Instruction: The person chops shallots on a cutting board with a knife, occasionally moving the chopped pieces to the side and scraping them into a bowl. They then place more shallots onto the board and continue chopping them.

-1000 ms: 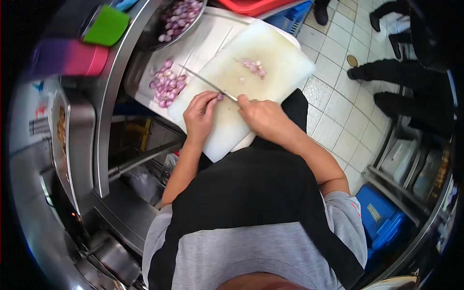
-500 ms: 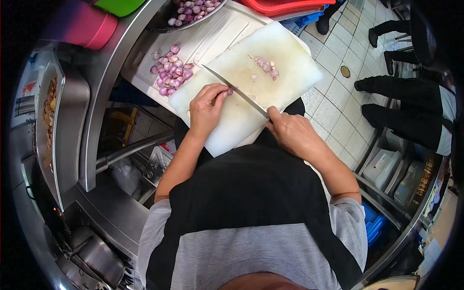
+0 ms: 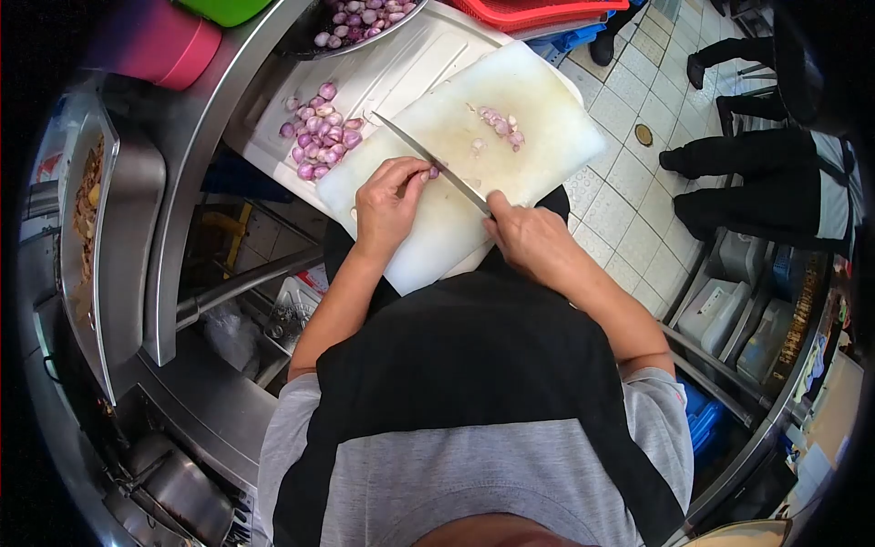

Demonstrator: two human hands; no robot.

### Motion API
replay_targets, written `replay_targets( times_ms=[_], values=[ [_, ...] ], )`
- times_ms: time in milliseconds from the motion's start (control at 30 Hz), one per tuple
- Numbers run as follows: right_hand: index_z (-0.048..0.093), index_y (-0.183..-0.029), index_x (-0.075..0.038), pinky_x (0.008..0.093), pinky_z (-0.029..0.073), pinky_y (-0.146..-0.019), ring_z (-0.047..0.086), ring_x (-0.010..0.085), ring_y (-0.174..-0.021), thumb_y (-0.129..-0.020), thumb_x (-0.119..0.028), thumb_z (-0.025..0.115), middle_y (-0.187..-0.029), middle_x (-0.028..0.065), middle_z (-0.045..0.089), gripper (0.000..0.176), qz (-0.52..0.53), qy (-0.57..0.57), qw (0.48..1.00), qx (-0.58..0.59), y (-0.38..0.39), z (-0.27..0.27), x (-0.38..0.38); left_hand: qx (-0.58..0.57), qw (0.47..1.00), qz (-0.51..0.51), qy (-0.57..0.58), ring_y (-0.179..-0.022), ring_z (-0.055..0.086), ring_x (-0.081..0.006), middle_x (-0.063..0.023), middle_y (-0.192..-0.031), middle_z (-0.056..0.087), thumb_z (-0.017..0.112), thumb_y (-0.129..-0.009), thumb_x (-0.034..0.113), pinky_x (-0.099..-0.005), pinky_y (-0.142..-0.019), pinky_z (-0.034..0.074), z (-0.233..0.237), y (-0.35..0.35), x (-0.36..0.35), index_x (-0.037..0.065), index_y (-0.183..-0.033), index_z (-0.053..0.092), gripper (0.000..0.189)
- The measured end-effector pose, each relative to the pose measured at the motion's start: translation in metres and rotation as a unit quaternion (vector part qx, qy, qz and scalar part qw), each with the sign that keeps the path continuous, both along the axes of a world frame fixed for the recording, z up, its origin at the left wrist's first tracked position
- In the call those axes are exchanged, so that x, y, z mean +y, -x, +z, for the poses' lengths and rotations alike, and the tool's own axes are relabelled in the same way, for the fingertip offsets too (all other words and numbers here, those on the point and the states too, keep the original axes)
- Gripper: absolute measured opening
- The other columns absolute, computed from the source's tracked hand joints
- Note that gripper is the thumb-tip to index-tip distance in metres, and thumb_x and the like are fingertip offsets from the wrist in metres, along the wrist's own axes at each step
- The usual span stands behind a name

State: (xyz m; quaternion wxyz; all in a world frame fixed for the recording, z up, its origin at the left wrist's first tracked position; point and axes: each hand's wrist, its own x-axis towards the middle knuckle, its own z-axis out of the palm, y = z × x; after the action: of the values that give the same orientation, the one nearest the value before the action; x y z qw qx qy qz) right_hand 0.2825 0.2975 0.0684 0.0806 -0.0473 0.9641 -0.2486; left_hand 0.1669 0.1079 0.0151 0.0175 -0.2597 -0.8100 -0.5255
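Shallot [image 3: 436, 170], small and purple, sits pinned under the curled fingertips of your left hand [image 3: 387, 205], near the middle of the white cutting board [image 3: 547, 100]. That hand is closed down on the shallot, knuckles raised and thumb tucked behind. Your right hand [image 3: 524, 239] is wrapped tight around the handle of the knife [image 3: 427, 157], so the handle itself is hidden. The long blade runs up and away from you across the board, and its edge meets the shallot just beside your left fingertips. Its tip reaches the board's far left edge.

Farther along the board, well apart from your hands, lies a small cluster of cut pieces [image 3: 501, 126]. Off the board's left edge, a pile of peeled shallots [image 3: 319, 137] rests on the ribbed steel tabletop [image 3: 401, 64]. Beyond it a metal bowl [image 3: 365, 23] holds more of them, with a red basket [image 3: 519, 11] next to it. A pink container [image 3: 159, 41] stands to the far left, above a steel tray [image 3: 128, 219]. To your right, on the tiled floor [image 3: 629, 191], another person's dark trouser legs [image 3: 756, 173] are in view.
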Motion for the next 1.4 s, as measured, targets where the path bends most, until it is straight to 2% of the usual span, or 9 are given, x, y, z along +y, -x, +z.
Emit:
replay_targets(
  times_ms=[267, 467, 633, 867, 1067, 1167, 1233, 1300, 1400],
  values=[
    [0.043, -0.100, -0.001, 0.0492, 0.052, -0.057, 0.066, 0.0404, -0.066, -0.096, -0.018, 0.055, -0.068, 0.0204, 0.065, 0.022, 0.019, -0.014, 0.999, -0.026, -0.005, 0.036, 0.003, -0.008, 1.000, 0.004, -0.016, -0.078, 0.070, -0.0203, -0.0115, -0.095, 0.071, 0.069, -0.084, -0.002, -0.0291, -0.070, 0.058, -0.004, 0.000, -0.001, 0.001, -0.096, 0.072, 0.013],
    [0.042, -0.100, -0.001, 0.0493, 0.051, -0.055, 0.065, 0.0405, -0.065, -0.096, -0.018, 0.054, -0.067, 0.0204, 0.064, 0.021, -0.012, 0.010, 1.000, 0.000, 0.009, 0.002, -0.006, 0.001, 1.000, 0.003, -0.015, -0.078, 0.070, -0.0200, -0.0114, -0.095, 0.071, 0.070, -0.084, -0.002, -0.0288, -0.069, 0.057, -0.005, 0.000, -0.001, 0.001, -0.096, 0.072, 0.013],
    [0.043, -0.101, -0.001, 0.0499, 0.052, -0.058, 0.066, 0.0411, -0.068, -0.097, -0.018, 0.054, -0.069, 0.0217, 0.066, 0.020, -0.004, -0.009, 0.999, -0.043, -0.002, 0.038, -0.002, -0.009, 1.000, 0.009, -0.023, -0.077, 0.070, -0.0200, -0.0110, -0.094, 0.071, 0.070, -0.084, -0.002, -0.0287, -0.069, 0.057, -0.005, -0.001, -0.001, 0.001, -0.095, 0.071, 0.012],
    [0.043, -0.099, -0.001, 0.0493, 0.051, -0.055, 0.066, 0.0409, -0.065, -0.097, -0.018, 0.054, -0.068, 0.0206, 0.065, 0.020, -0.023, 0.016, 1.000, 0.005, 0.010, 0.000, -0.009, -0.004, 1.000, 0.005, -0.024, -0.077, 0.070, -0.0200, -0.0111, -0.094, 0.071, 0.070, -0.084, -0.002, -0.0291, -0.069, 0.057, -0.008, 0.002, -0.001, 0.001, -0.095, 0.071, 0.012],
    [0.042, -0.099, -0.001, 0.0498, 0.052, -0.058, 0.066, 0.0409, -0.067, -0.096, -0.018, 0.055, -0.068, 0.0209, 0.065, 0.022, 0.000, -0.004, 0.999, -0.045, -0.004, 0.038, -0.003, -0.006, 0.999, 0.008, -0.031, -0.076, 0.071, -0.0203, -0.0112, -0.092, 0.071, 0.071, -0.083, -0.002, -0.0296, -0.069, 0.058, -0.010, 0.001, -0.001, 0.001, -0.093, 0.071, 0.011],
    [0.042, -0.100, 0.000, 0.0499, 0.052, -0.059, 0.066, 0.0412, -0.068, -0.096, -0.018, 0.055, -0.069, 0.0218, 0.065, 0.022, -0.010, 0.000, 0.998, -0.068, -0.001, 0.026, -0.007, -0.003, 1.000, 0.008, -0.029, -0.076, 0.071, -0.0201, -0.0112, -0.092, 0.071, 0.070, -0.083, -0.002, -0.0296, -0.069, 0.058, -0.009, 0.002, -0.001, 0.001, -0.093, 0.071, 0.010],
    [0.042, -0.099, -0.001, 0.0536, 0.049, -0.064, 0.063, 0.0470, -0.072, -0.098, -0.020, 0.055, -0.072, 0.0269, 0.063, 0.023, -0.030, 0.070, 0.996, -0.044, 0.008, -0.002, -0.010, -0.007, 1.000, 0.007, -0.027, -0.075, 0.071, -0.0198, -0.0111, -0.092, 0.071, 0.070, -0.084, -0.002, -0.0294, -0.069, 0.058, -0.008, 0.001, -0.001, 0.001, -0.093, 0.071, 0.010],
    [0.042, -0.100, -0.001, 0.0541, 0.049, -0.065, 0.063, 0.0477, -0.074, -0.098, -0.021, 0.055, -0.073, 0.0278, 0.063, 0.024, -0.037, 0.085, 0.994, -0.051, 0.018, -0.011, -0.007, -0.026, 0.999, 0.010, -0.030, -0.080, 0.071, -0.0233, -0.0114, -0.093, 0.071, 0.071, -0.083, 0.000, -0.0309, -0.071, 0.058, -0.007, 0.000, 0.000, 0.002, -0.093, 0.071, 0.010],
    [0.042, -0.101, -0.001, 0.0547, 0.049, -0.068, 0.063, 0.0487, -0.076, -0.098, -0.022, 0.055, -0.074, 0.0292, 0.063, 0.025, -0.035, 0.108, 0.992, -0.056, 0.024, -0.011, 0.008, 0.082, 0.996, -0.011, 0.037, -0.086, 0.069, -0.0267, -0.0112, -0.093, 0.071, 0.072, -0.082, 0.002, -0.0338, -0.076, 0.056, -0.001, -0.001, 0.002, 0.002, -0.093, 0.072, 0.011]
  ],
)
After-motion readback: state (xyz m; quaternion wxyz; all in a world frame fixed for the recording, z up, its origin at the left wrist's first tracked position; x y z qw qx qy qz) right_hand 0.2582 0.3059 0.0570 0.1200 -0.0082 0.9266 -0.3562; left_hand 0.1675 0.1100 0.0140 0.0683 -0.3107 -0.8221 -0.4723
